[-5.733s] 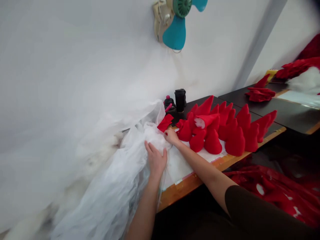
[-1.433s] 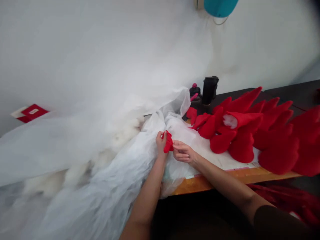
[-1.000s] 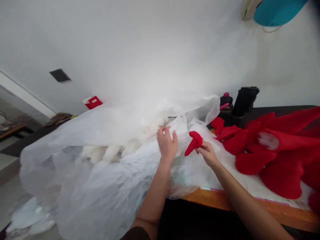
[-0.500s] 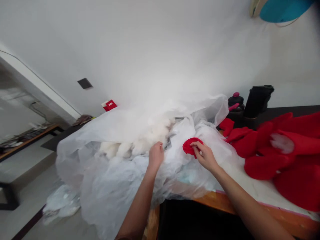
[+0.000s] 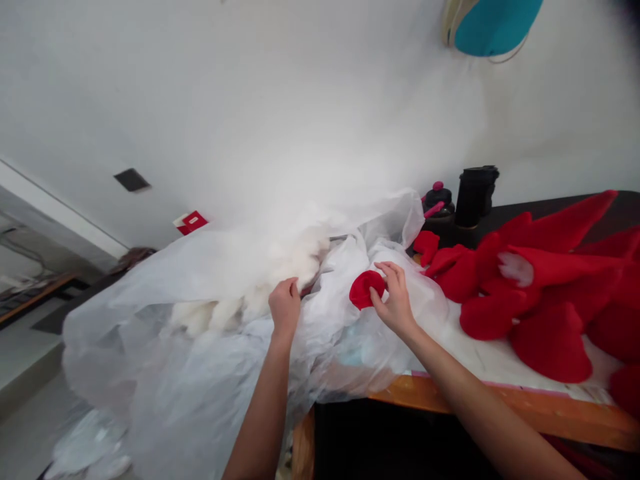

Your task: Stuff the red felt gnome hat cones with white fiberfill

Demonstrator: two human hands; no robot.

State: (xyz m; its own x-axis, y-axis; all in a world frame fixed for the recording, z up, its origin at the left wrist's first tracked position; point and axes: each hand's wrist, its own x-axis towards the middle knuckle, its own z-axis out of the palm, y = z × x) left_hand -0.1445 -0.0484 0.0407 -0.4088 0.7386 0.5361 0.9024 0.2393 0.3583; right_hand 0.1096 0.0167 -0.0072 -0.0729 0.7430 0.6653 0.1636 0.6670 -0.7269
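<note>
Red cloth piece between the hands, above the plastic bag, edge pinched by right hand. Left hand at the bag's opening, fingers bunched by white stuffing; cannot tell whether pinching any. Red cones right of bag.

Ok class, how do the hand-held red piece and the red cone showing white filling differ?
The red piece looks smaller and rounder than the longer red cone. The right hand holds the red piece; the red cone lies on other red shapes. Both look like red fabric.
</note>
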